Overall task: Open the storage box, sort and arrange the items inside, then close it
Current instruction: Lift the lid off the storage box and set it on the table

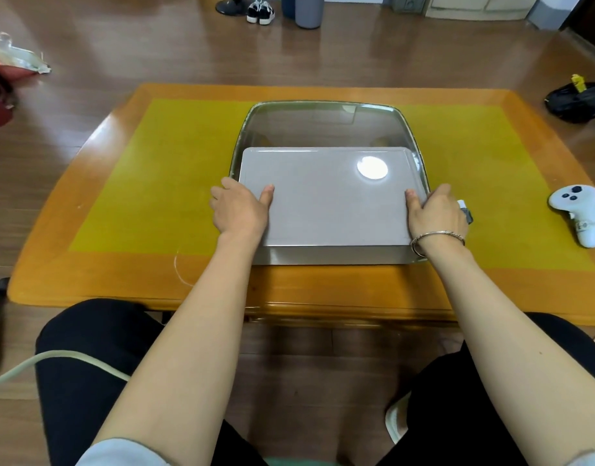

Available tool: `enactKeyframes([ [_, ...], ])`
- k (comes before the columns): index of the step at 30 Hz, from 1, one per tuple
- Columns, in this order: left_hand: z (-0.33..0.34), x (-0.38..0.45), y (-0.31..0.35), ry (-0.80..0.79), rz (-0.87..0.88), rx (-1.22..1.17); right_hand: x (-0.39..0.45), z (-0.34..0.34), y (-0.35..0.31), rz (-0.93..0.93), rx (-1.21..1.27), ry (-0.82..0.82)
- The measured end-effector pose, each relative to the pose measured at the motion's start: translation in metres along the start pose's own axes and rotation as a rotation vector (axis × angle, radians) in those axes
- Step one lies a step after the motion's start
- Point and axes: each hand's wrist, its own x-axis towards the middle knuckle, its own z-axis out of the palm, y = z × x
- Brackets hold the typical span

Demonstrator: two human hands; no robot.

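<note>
From the head camera I see the storage box (326, 129), clear-walled, at the middle of the orange and yellow worktop (161, 183), with its grey lid (333, 203) lying over the near part and the far part uncovered. My left hand (237, 206) grips the lid's left edge: the thumb lies on top and the fingers (222, 193) wrap over the side. My right hand (435, 211), a silver bracelet (437, 237) at the wrist, holds the right edge the same way, thumb on top; its fingers are hidden behind the rim, so I cannot tell how they lie. Nothing lies inside the box that I can make out through the glare.

A white game controller (580, 211) rests on the worktop well to the right, apart from the box. A small white and grey object (466, 211) sits just beside the right hand. On the wooden floor beyond are a pair of black and white shoes (260, 10), a black bag (578, 100) at right and crumpled clear plastic (19, 58) at left. A pale cable (54, 361) crosses my left knee.
</note>
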Motion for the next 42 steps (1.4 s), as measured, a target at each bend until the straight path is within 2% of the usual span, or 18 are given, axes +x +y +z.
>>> enactKeyframes([
  [6,-0.007,0.009,-0.002,-0.080,-0.036,-0.053,-0.001,0.002,0.001,-0.015,0.023,0.017],
  [16,-0.007,0.004,-0.006,0.021,0.032,-0.097,-0.001,0.004,0.001,0.013,0.014,-0.005],
  [21,-0.003,0.002,-0.008,0.050,0.048,-0.072,0.007,-0.005,-0.004,0.059,0.092,0.015],
  [29,-0.009,0.005,-0.003,0.089,0.060,-0.098,0.000,-0.002,-0.004,0.042,0.038,0.008],
  [34,-0.011,0.002,-0.006,0.023,0.139,-0.065,0.003,-0.005,-0.005,0.069,0.037,-0.049],
  [42,-0.023,0.002,-0.012,-0.038,0.215,-0.151,0.002,-0.015,-0.007,0.091,0.134,-0.074],
])
